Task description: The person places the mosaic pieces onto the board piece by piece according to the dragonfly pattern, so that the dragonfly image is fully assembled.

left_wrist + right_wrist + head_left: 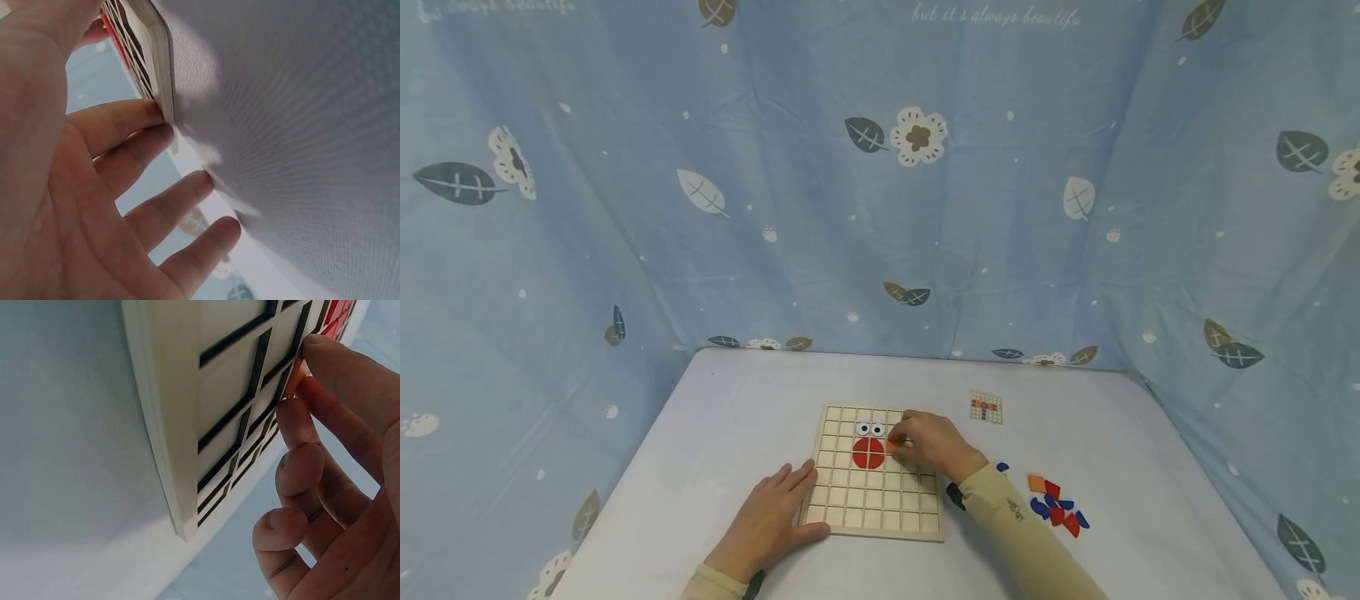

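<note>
A wooden grid board [868,525] lies on the table, its squares marked off by raised strips. Two white eye tiles [871,430] sit side by side in it, directly above a red circle [868,453] made of quarter pieces. Just right of these, my right hand [938,446] pinches a small orange tile [892,444] between thumb and fingers at a grid square; in the right wrist view the orange tile [296,376] is partly hidden by the fingertips. My left hand [767,517] rests at the board's near left corner, fingers extended along the left side and thumb at the front edge.
Right of the board, several loose red, blue and orange pieces [1056,515] lie in a pile. One blue piece [1002,467] sits nearer the right sleeve. A small pattern card [987,407] lies behind them. A blue printed curtain [880,242] encloses the white table [752,400].
</note>
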{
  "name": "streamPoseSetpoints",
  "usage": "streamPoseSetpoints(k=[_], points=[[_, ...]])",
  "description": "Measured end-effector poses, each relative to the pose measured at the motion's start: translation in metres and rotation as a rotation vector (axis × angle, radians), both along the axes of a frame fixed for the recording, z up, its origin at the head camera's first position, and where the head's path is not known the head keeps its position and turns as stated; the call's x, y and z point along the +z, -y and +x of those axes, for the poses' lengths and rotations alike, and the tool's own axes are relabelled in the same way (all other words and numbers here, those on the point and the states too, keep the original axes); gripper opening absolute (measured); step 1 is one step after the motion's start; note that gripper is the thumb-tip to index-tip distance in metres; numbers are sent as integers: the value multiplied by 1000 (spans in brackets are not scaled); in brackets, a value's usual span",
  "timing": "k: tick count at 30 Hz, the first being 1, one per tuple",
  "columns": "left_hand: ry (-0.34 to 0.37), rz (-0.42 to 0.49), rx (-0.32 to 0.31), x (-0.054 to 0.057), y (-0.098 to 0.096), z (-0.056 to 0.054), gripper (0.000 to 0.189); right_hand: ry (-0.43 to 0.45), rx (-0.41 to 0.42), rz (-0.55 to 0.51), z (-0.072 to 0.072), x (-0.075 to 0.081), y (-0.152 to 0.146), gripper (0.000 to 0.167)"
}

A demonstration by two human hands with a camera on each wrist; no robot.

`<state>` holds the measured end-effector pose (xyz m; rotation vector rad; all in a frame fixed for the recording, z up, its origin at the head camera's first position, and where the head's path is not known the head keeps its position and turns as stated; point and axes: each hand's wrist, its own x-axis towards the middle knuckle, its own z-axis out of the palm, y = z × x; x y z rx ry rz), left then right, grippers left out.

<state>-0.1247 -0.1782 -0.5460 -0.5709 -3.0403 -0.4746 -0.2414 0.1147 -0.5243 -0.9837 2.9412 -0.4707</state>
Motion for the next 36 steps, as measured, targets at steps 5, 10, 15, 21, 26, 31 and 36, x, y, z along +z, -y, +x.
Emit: streamPoseSetpoints(k=[5,10,15,21,26,31,36], points=[[7,-2,4,-1,0,0,90,1,-8,-3,2,-1,0,18],[5,-3,4,-1,0,0,90,-18,-10,7,5,4,-2,25],[9,7,5,0,1,1,90,-78,16,-44,13,14,-10,29],[24,9,9,0,0,2,90,-250,40,-97,29,25,-27,31],[14,14,3,1,0,3,89,-354,30,-97,43,30,-44,33],[3,22,-1,1,0,3,88,-442,7,-91,53,32,-66,39],[12,36,4,0,-2,3,89,-462,-53,-88,59,36,-94,42]])
